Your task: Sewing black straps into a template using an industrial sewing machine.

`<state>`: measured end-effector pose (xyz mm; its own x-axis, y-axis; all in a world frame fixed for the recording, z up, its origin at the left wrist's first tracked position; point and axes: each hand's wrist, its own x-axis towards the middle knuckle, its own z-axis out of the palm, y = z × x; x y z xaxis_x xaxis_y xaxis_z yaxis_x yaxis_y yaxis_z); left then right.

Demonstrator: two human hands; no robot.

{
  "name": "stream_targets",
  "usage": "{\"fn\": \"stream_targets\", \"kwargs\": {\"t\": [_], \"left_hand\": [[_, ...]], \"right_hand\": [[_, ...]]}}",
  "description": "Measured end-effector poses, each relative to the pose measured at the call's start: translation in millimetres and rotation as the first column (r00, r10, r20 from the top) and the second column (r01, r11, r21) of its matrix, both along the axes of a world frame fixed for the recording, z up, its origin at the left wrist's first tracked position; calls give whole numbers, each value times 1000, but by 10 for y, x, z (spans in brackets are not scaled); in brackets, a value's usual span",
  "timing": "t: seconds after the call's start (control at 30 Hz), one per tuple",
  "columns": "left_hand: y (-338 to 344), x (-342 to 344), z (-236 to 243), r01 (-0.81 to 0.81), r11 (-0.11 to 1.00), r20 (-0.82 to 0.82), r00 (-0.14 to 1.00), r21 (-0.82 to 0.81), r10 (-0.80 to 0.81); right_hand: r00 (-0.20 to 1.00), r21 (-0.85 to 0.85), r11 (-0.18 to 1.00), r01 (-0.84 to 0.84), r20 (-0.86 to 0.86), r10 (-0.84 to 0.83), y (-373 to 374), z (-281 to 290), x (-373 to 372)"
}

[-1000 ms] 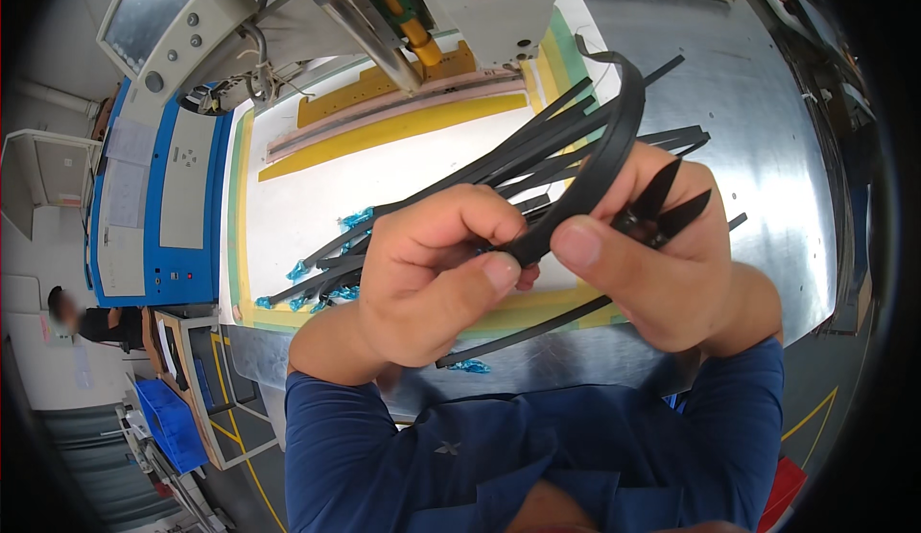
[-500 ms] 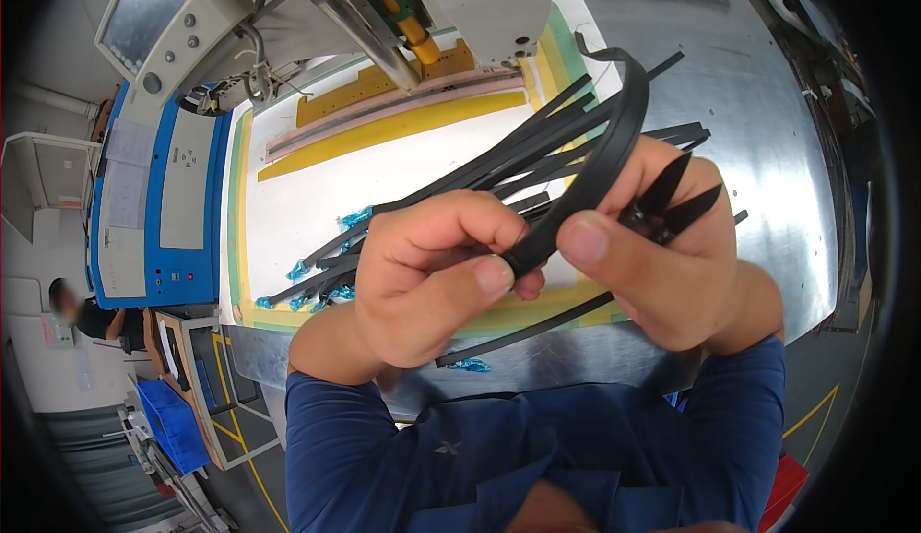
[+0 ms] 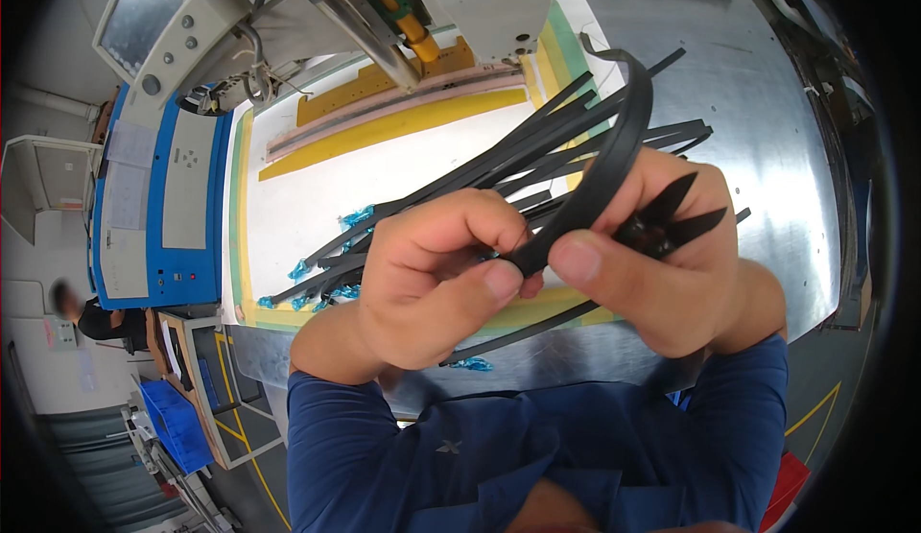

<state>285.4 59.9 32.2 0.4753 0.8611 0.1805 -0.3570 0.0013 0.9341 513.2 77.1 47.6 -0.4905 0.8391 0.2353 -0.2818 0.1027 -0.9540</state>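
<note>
A curved black strip [image 3: 614, 140] runs between my two hands, its far end looping up at the top. My left hand [image 3: 432, 284] pinches the strip's lower end between thumb and curled index finger. My right hand [image 3: 643, 274] grips the same strip with its thumb and also holds a small tool with two black blades [image 3: 672, 207], likely snips or scissors, its handle hidden by the fingers. Beneath lie several more black strips [image 3: 470, 170] with crinkled blue tips [image 3: 355, 216], on a white board [image 3: 288, 197] edged with yellow and green tape.
A machine head [image 3: 489, 10] overhangs yellow templates [image 3: 393, 130]. The board sits on a steel table [image 3: 758, 226]. Left of it stand a blue-and-white cabinet [image 3: 153, 255] and a wooden-topped stand [image 3: 201, 341] near a blue bin [image 3: 177, 423]. A person [image 3: 110, 317] is at the far left.
Both hands stay on the strip. My right hand and the blades have shifted slightly downward and to the right since half a second ago. The strip's loop leans a little further right.
</note>
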Motion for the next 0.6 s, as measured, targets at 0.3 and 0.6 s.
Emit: {"fn": "stream_targets", "kwargs": {"t": [0.3, 0.6], "left_hand": [[19, 23, 4, -6, 995, -92, 996, 104, 15], [50, -22, 38, -63, 992, -147, 986, 111, 79]], "right_hand": [[998, 34, 999, 3, -61, -1, -5, -58, 8], [982, -92, 994, 65, -173, -80, 22, -78, 50]]}}
